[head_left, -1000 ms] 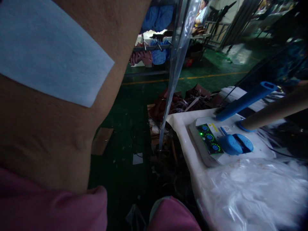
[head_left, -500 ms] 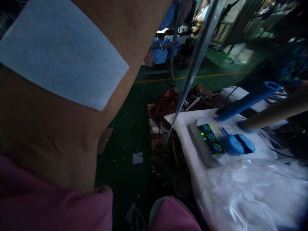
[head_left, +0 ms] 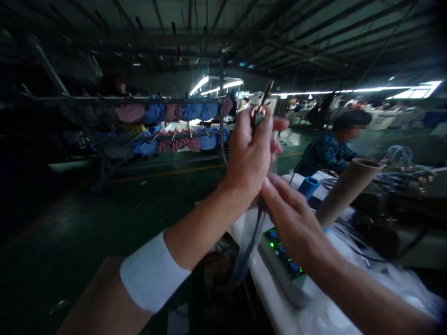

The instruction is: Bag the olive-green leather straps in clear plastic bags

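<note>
Raised in the centre, my left hand (head_left: pixel 249 151) is wrapped round a thin dark strap (head_left: pixel 256 232), whose metallic end (head_left: pixel 266 95) sticks up above the fingers. Just below it, my right hand (head_left: pixel 291 211) pinches the same strap with thumb and fingers. The strap's lower part hangs down, blurred, beside the white-covered table. A pale patch (head_left: pixel 155 271) is wrapped on my left forearm.
A device with green lights (head_left: pixel 284 253) sits on the white-covered table (head_left: pixel 267 284), near a cardboard tube (head_left: pixel 349 190) and a blue tube (head_left: pixel 309 187). A person in a patterned jacket (head_left: pixel 319 151) is at the right. Racks with cloth bundles (head_left: pixel 145 111) stand behind.
The view has lifted from the floor and table. My left arm has moved away from the camera, and both hands now show, holding the strap up.
</note>
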The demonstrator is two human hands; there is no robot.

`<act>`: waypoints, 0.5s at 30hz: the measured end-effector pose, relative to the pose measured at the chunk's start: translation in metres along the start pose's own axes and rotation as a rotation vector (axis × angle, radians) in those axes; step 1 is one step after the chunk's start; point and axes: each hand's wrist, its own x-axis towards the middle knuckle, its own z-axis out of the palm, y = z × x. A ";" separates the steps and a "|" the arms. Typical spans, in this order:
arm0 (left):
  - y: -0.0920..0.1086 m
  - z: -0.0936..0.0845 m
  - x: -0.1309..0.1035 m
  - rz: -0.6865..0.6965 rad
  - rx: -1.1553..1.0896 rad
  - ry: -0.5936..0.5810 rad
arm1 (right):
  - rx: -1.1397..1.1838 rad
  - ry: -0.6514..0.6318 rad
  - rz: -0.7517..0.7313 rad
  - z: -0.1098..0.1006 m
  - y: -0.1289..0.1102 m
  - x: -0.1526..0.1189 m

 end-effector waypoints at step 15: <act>-0.008 -0.004 -0.075 -0.712 -0.297 -0.246 | -0.110 -0.005 0.334 -0.105 0.027 -0.072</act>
